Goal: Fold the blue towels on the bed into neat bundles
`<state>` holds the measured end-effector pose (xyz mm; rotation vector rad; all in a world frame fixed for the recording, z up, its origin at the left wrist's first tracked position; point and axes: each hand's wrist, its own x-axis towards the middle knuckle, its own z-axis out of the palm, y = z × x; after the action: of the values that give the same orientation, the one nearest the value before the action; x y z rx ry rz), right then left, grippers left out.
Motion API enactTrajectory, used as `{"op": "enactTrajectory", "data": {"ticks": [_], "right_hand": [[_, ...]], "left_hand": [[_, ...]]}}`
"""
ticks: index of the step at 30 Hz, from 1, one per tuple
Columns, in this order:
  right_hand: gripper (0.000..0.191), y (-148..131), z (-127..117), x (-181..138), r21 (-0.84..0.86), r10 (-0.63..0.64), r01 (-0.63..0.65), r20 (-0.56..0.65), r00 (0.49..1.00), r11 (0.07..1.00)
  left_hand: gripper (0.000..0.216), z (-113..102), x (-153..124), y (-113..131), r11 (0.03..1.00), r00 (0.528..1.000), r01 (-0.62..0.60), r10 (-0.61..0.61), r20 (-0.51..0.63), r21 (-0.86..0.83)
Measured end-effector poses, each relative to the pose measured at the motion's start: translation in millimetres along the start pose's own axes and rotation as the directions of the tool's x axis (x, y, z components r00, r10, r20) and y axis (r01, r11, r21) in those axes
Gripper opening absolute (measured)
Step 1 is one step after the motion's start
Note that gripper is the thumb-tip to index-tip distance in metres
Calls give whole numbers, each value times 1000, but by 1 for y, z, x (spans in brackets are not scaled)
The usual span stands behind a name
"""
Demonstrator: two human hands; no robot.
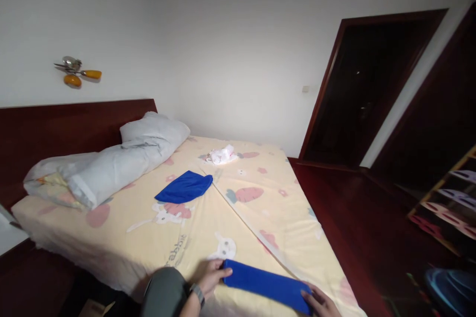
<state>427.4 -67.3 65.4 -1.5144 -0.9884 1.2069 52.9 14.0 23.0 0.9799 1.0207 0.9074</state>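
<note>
A long, flat strip of folded blue cloth (266, 285) spans the space between my two hands, low over the near edge of the bed. My left hand (213, 276), with a watch at the wrist, pinches its left end, thumb on top. At the other end, my right hand (320, 301) grips the right corner, partly cut off by the frame's bottom. Farther up the bed lies a second blue cloth piece (184, 186), spread flat with a pointed right end. Behind it sits a crumpled white bag or cloth (222, 155).
The bed's sheet (278, 218) is pale yellow with rabbits and carrots. A grey-white quilt (126, 161) is bunched along the dark headboard (67, 126). My knee (165, 290) rests at the near edge. To the right are a shoe rack (442, 198) and a dark door (375, 89).
</note>
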Motion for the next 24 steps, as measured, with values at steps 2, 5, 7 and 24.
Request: {"op": "enactTrajectory", "data": {"ticks": [2,5,7,24], "right_hand": [[36,0,2,-3,-18,1,-1,-32,999,1000],[45,-3,8,-8,-3,53,-53,3,999,999],[51,-4,13,-9,22,120,-120,-5,993,992],[62,-111,-157,-54,43,-106,148,-511,853,988]], "left_hand": [[59,3,2,2,998,992,-47,51,-114,37],[52,8,8,-1,970,969,-59,112,-219,237],[44,11,12,-6,955,965,-41,114,-236,293],[48,-13,26,-21,818,902,-85,306,-306,569]]}}
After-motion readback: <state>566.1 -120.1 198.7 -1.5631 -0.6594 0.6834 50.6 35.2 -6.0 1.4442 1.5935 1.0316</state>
